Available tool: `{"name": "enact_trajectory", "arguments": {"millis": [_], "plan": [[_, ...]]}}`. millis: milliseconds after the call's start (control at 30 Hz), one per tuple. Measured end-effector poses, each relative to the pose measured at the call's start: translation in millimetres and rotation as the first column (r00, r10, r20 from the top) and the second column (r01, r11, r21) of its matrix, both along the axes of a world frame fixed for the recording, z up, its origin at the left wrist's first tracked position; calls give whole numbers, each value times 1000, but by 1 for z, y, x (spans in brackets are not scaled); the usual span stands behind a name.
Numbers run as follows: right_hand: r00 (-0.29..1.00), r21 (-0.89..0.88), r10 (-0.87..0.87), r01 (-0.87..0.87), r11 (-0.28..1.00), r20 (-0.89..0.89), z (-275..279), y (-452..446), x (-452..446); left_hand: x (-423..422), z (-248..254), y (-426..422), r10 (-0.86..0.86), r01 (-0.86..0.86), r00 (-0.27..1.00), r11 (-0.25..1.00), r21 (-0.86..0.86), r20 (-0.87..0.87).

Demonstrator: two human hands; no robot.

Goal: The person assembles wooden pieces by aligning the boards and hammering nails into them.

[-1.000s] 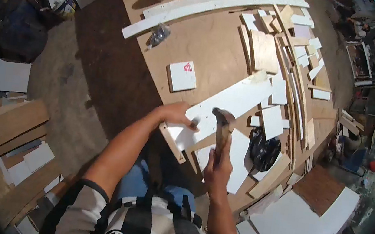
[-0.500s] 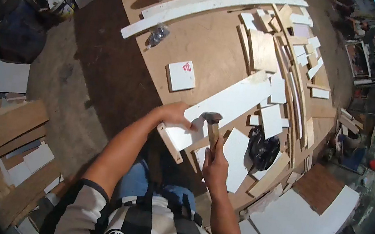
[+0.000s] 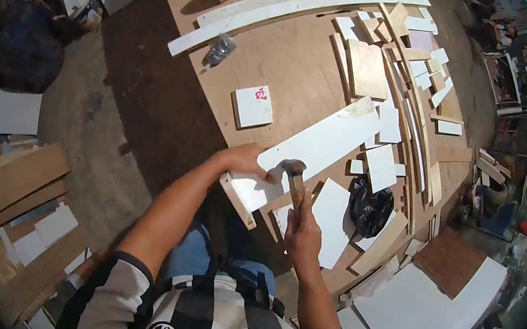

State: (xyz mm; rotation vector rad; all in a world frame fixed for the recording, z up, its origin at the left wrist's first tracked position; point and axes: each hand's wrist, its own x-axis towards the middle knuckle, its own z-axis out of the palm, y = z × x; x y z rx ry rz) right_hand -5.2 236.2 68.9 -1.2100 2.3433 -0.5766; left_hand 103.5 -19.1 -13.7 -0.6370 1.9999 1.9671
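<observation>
My right hand is wrapped round the wooden handle of a hammer, whose dark metal head hangs over a long white board. My left hand grips the near part of that board, thumb on its top face and the other fingers mostly hidden. A wooden strip runs across the board's near end, at the table edge. Beyond the board, a small white block with red marks lies on the table.
Long white strips cross the far side of the wooden table, near a small plastic bag. Wood offcuts and a black plastic bag are to the right. Boards are stacked at the left.
The hammer has come down and left from its position a second ago, with my right hand still round it. My left hand has stayed on the board.
</observation>
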Motion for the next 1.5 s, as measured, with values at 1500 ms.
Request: {"name": "enact_trajectory", "arguments": {"millis": [1500], "plan": [[576,-684,446,720,120,685,-106,-134,57,89,28,65,-78,-433,845,479,-764,-528]]}}
